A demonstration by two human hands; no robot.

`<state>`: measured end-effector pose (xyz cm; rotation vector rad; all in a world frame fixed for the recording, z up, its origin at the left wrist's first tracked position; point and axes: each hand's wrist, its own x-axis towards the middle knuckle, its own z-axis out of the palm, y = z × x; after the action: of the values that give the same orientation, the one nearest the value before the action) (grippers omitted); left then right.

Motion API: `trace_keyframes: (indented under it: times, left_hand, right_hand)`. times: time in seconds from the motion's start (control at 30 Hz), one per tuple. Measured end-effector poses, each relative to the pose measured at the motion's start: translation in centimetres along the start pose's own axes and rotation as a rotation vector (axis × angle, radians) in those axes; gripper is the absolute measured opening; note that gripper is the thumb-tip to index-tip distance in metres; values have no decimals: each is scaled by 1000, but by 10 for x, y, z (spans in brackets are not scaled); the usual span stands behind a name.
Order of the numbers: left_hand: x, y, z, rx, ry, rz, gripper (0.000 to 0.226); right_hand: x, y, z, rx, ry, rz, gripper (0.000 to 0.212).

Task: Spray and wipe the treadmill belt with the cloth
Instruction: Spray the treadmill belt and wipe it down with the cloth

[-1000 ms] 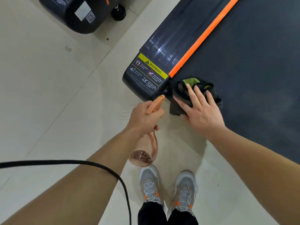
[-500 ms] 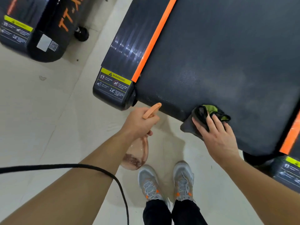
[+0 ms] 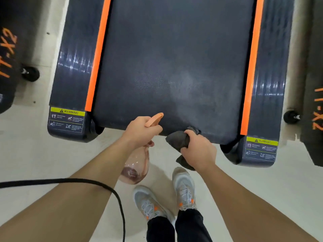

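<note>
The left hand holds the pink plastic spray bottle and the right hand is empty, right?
Not quite. In the head view the left hand does hold the pink plastic spray bottle, but the right hand grips a crumpled dark grey cloth.

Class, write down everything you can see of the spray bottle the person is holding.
The spray bottle has a rounded, translucent pinkish body, plastic by the look, and a peach-orange spray head. The left hand grips its neck, so the body hangs tilted over the floor while the head points at the treadmill belt. Darker liquid seems to sit near the bottom; the print there is unreadable.
</note>
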<state>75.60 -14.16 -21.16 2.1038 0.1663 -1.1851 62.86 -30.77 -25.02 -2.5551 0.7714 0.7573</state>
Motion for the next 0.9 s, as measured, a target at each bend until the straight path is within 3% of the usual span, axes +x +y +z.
trace_keyframes:
  times: [0.17,0.37,0.47,0.57,0.7,0.9]
  left_hand:
    - [14,38,16,19,-2,46,16]
    - [20,60,22,-15,18,-19,16]
    - [19,60,18,27,50,-77,34]
    - [14,57,9,29,138,-176,43]
    - [13,54,2,45,198,-135,20]
    - [24,58,-11,-52,249,-123,29]
  right_hand:
    - [-18,32,-5,286,-31,149,50]
    - [-13,50,-12,378,-62,241,44]
    - [-10,56,-17,387,-71,237,45]
    - [-8,59,-19,417,-62,198,50]
    - [-4,48,-28,433,-24,97,57]
    - [52,-4,-51,449,259,-134,63]
